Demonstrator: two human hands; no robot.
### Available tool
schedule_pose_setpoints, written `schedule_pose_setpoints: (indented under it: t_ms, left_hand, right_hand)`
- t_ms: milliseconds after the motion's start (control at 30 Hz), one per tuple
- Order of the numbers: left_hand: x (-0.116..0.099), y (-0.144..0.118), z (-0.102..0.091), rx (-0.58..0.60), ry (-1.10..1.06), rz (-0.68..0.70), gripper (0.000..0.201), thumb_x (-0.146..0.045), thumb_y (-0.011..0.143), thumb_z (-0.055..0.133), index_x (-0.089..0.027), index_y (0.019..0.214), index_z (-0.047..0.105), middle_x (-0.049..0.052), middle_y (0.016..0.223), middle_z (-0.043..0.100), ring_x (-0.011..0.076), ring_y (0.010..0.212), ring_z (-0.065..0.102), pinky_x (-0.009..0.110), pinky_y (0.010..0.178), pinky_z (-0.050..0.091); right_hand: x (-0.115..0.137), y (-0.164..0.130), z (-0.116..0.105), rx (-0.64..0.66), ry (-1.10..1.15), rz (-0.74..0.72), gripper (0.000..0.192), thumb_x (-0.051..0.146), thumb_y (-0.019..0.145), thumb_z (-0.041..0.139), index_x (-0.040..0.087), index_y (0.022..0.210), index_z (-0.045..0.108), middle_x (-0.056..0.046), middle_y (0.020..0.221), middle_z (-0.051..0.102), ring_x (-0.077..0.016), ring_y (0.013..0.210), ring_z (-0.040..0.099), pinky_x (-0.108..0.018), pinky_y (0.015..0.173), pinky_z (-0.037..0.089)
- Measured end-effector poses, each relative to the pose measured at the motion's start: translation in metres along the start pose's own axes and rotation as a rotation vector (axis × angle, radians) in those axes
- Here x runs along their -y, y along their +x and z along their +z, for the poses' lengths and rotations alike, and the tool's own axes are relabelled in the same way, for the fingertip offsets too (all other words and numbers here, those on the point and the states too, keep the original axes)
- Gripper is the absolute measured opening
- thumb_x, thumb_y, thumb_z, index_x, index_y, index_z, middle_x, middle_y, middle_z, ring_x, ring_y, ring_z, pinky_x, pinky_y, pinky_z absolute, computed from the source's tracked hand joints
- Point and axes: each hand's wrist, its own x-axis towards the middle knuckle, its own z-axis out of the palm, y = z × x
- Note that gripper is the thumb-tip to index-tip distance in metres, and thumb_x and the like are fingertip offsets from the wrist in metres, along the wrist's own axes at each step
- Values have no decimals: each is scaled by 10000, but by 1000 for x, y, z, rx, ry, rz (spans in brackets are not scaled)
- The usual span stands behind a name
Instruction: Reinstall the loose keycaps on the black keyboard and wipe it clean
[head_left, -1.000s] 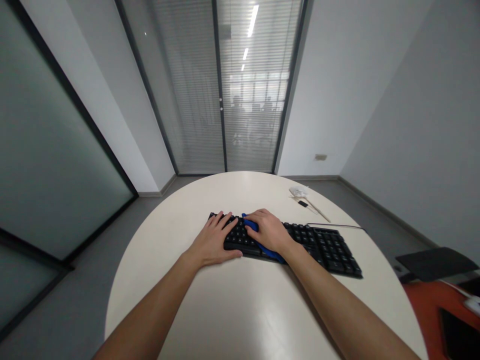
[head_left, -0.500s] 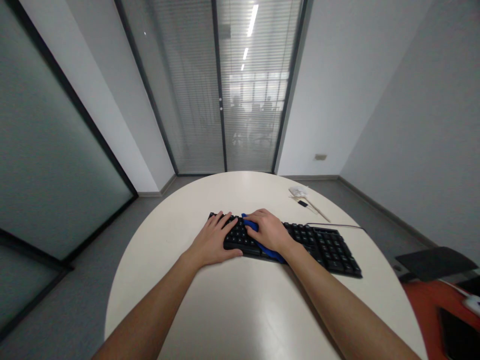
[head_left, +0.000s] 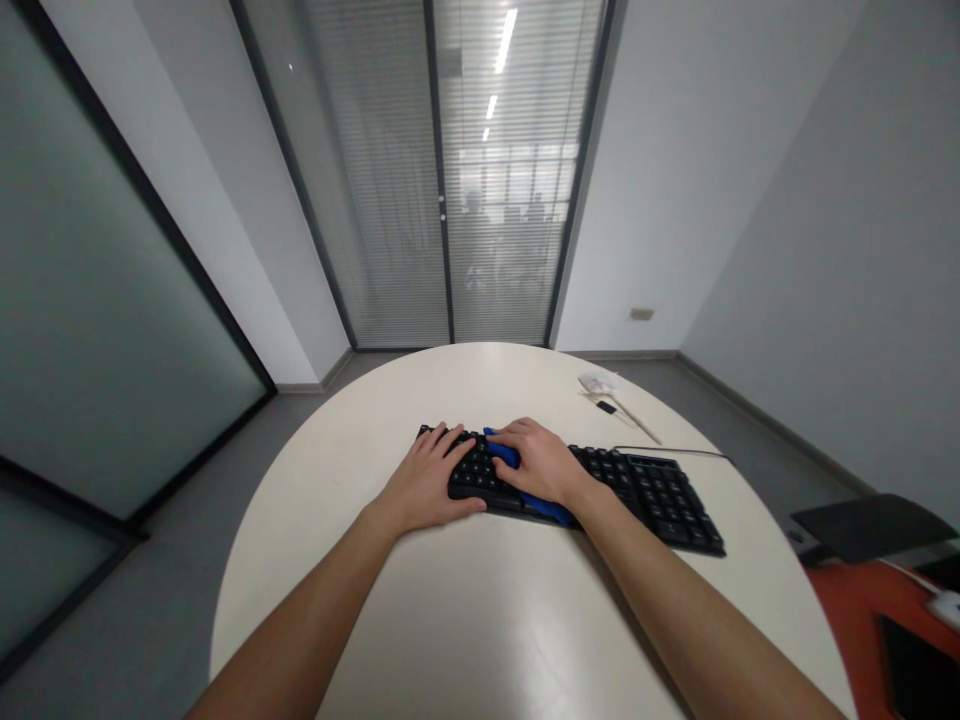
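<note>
Both hands down on the long black plastic keyboard, which lies at a slight slant across the round, off-white tabletop! Over on its left end, the left hand is spread wide, fingers fanned across the keys, the thumb out along the near edge by the front rim; nothing is gripped there, just an open hand resting on the board. And right beside it, the right hand, palm down, fingers curled close together over a bright blue, soft-looking cloth! It has hold of that cloth, with one bit poking out by the thumb and fingers and another trailing under the wrist to the keyboard's near edge. What the fingertips do underneath, you cannot tell from here. To the right the number keys lie uncovered, and a thin dark cable runs past the far side towards the tabletop's right edge. Further back on that side, a pale slender stick lies at an angle, next to a small whitish crumpled bundle and a little black rectangular piece, well apart from both hands.
</note>
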Motion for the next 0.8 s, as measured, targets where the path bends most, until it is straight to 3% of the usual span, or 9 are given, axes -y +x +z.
schedule_pose_setpoints:
  t_ms: [233, 500, 800]
  left_hand:
    - [-2, 0, -6, 10, -5, -1, 958, -732, 738, 658, -230, 1506, 381, 116, 1592, 322, 398, 1481, 216, 593, 1198, 187]
    - [-2, 1, -7, 47, -41, 54, 1007, -692, 736, 684, -231, 1543, 295, 100, 1610, 298, 362, 1491, 219, 551, 1211, 163]
    - [-2, 2, -7, 41, -49, 45, 956, -708, 748, 663, -224, 1510, 350, 94, 1595, 333, 357, 1470, 276, 547, 1211, 173]
  right_hand:
    - [-2, -2, 2, 19, 8, -27, 374, 244, 868, 585, 133, 1207, 696, -119, 1117, 716, -248, 1093, 583, -384, 1027, 436]
    - [3, -1, 3, 31, 36, -88, 358, 215, 882, 564, 140, 1210, 684, -112, 1098, 716, -244, 1089, 576, -387, 1020, 430]
    - [2, 5, -10, 136, -128, 13, 308, 260, 890, 579, 175, 1153, 713, -96, 1056, 728, -252, 1015, 608, -353, 939, 465]
